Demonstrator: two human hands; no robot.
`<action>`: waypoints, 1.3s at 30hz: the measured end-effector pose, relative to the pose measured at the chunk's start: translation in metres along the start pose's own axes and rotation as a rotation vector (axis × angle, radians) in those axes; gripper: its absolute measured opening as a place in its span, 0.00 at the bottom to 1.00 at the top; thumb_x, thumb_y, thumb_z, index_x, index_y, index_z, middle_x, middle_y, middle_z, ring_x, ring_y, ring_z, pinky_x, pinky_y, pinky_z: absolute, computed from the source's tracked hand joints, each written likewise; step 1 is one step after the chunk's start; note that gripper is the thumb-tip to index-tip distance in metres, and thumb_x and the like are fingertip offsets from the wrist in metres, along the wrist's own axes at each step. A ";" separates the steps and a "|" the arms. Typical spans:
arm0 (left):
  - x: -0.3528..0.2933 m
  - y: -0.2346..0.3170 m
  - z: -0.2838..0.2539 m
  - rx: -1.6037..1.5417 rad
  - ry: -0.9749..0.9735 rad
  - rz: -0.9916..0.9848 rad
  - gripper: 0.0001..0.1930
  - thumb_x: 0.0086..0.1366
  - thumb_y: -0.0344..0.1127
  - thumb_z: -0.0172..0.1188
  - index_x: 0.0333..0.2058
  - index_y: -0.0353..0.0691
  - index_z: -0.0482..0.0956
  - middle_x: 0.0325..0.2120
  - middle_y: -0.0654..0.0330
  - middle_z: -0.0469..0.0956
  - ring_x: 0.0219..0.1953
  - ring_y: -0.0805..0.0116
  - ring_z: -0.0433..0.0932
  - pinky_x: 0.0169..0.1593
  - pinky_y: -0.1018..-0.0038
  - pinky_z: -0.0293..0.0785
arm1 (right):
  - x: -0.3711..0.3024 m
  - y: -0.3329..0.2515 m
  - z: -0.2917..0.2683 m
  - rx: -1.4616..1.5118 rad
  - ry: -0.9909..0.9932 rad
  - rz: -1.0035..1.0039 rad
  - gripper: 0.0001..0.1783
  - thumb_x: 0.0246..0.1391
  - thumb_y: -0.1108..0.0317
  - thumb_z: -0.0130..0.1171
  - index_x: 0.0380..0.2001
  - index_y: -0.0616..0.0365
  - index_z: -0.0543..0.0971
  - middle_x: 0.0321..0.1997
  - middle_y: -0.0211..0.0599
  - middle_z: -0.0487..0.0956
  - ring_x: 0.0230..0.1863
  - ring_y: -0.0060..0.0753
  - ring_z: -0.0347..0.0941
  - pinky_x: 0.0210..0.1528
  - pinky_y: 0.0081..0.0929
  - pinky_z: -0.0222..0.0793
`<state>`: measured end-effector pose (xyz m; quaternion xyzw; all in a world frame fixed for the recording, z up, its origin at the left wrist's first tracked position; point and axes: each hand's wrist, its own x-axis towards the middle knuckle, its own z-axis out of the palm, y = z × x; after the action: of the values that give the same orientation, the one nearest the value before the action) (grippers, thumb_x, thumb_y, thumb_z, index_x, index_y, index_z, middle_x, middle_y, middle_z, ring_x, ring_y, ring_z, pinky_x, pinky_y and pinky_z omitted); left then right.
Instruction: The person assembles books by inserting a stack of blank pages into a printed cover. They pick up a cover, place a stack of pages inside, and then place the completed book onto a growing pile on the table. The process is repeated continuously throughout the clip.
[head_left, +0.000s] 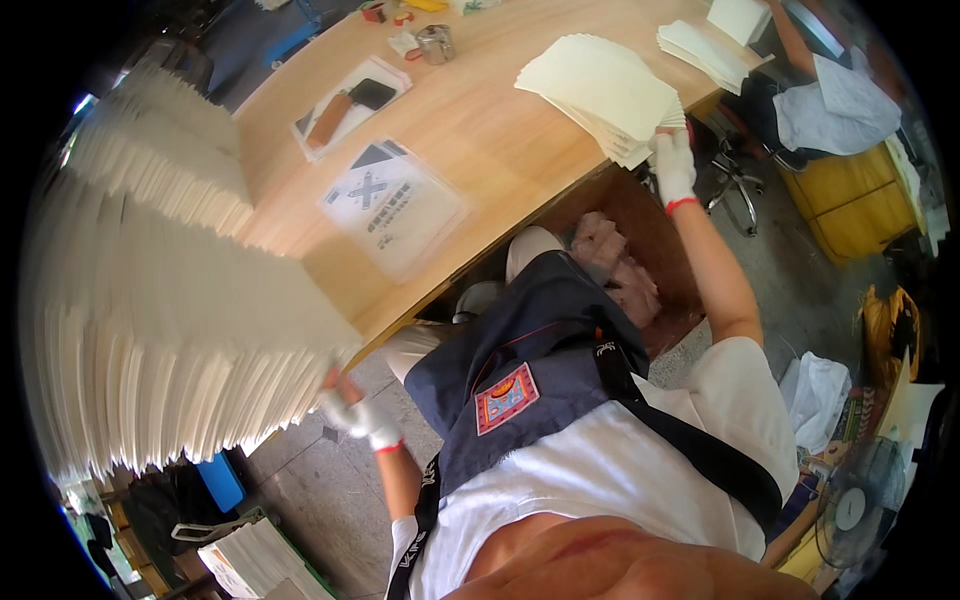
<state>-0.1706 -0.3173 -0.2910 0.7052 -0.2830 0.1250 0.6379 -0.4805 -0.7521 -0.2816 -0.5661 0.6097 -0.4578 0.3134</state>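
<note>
Both my hands wear white gloves with red cuffs. At the table's near right edge, my right hand [673, 168] is closed on the corner of a fanned pile of cream sheets [595, 85]. My left hand [362, 415] is low on the left, at the near corner of a tall stack of folded paper [190, 330]. Motion blurs its fingers, so I cannot tell whether they grip a sheet. Printed sheets [390, 210] lie flat on the wooden table [480, 150] between the hands.
A wooden-handled tool with a dark head [340, 115] rests on paper farther back, near a metal cup [435, 44]. More sheets [705, 55] lie at the far right, where another person [835, 110] sits. A fan [855, 505] stands at lower right.
</note>
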 end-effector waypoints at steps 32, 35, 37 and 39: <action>0.091 -0.066 0.155 0.962 -1.015 0.168 0.15 0.49 0.32 0.56 0.38 0.46 0.69 0.41 0.57 0.71 0.46 0.58 0.70 0.43 0.62 0.69 | 0.070 -0.031 0.018 0.919 -0.606 0.321 0.16 0.53 0.69 0.49 0.46 0.57 0.68 0.36 0.31 0.74 0.34 0.28 0.71 0.37 0.27 0.69; 0.093 -0.074 0.153 0.874 -1.005 0.203 0.14 0.49 0.30 0.55 0.37 0.46 0.69 0.39 0.57 0.70 0.44 0.58 0.70 0.41 0.62 0.70 | 0.009 -0.049 0.013 0.851 -0.647 0.471 0.22 0.51 0.73 0.49 0.52 0.55 0.66 0.52 0.34 0.71 0.52 0.33 0.68 0.44 0.29 0.72; 0.092 -0.062 0.154 0.856 -1.029 0.186 0.13 0.49 0.29 0.54 0.36 0.46 0.68 0.38 0.57 0.70 0.43 0.57 0.71 0.40 0.61 0.69 | -0.017 -0.029 0.015 0.844 -0.785 0.569 0.22 0.51 0.71 0.50 0.51 0.58 0.67 0.49 0.36 0.73 0.50 0.34 0.71 0.50 0.32 0.70; 0.091 -0.081 0.155 0.814 -0.991 0.202 0.13 0.48 0.28 0.53 0.36 0.47 0.69 0.39 0.59 0.70 0.45 0.59 0.70 0.41 0.63 0.70 | -0.037 -0.003 0.022 0.855 -1.073 0.701 0.23 0.50 0.70 0.52 0.51 0.63 0.66 0.49 0.43 0.72 0.47 0.34 0.72 0.46 0.28 0.73</action>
<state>-0.0801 -0.4874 -0.3329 0.8346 -0.5388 -0.0583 0.0986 -0.4535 -0.7200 -0.2927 -0.3140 0.2879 -0.1906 0.8844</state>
